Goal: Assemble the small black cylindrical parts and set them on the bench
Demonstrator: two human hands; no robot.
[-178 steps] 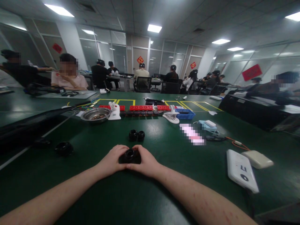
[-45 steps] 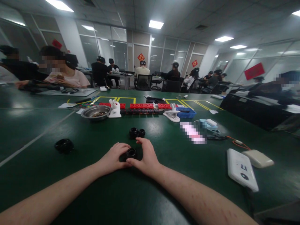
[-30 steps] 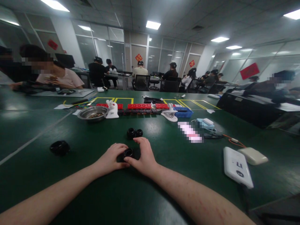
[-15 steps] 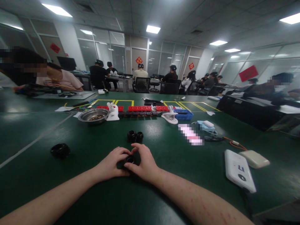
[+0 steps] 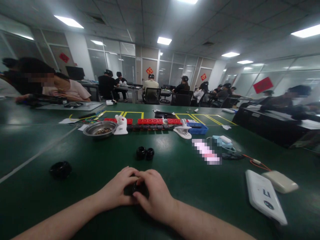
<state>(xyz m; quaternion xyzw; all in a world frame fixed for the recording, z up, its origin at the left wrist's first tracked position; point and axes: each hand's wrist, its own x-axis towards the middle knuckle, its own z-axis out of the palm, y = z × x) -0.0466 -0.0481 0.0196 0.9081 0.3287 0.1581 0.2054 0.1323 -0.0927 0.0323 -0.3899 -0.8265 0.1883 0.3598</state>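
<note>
**Both hands closed over one small black part**

Your left hand [image 5: 117, 190] and right hand [image 5: 154, 192] meet low at the middle of the view, on the green counter [image 5: 175, 173]. Between them sits a small black part [image 5: 137, 188], mostly hidden; only a dark sliver shows between the knuckles. Your fingers [image 5: 147, 176] on both hands are curled in and clenched around that part, right fingers lapping over the top, left fingers pressing in from 9 o'clock. Both wrists lie on the counter.

From your hands:

- At 12 o'clock, near, two black rings [image 5: 145, 153] stand touching each other.
- At 10 o'clock, well apart, a black cap [image 5: 60, 169] lies alone.
- Farther at 11 o'clock, a steel bowl [image 5: 100, 128] holds small dark bits, with a white clip [image 5: 121, 125] just beside it.
- Farther at 12 o'clock, a row of red blocks [image 5: 152, 121] runs across the counter.
- At 1 o'clock, another white clip [image 5: 183, 131] lies next to a blue tray [image 5: 198, 128].
- At 3 o'clock, well apart, a white flat device [image 5: 265, 196] lies beside a beige box [image 5: 280, 181], from which an orange cable [image 5: 252, 160] runs.

Other people sit at counters farther back, at 10 o'clock and 2 o'clock.
</note>
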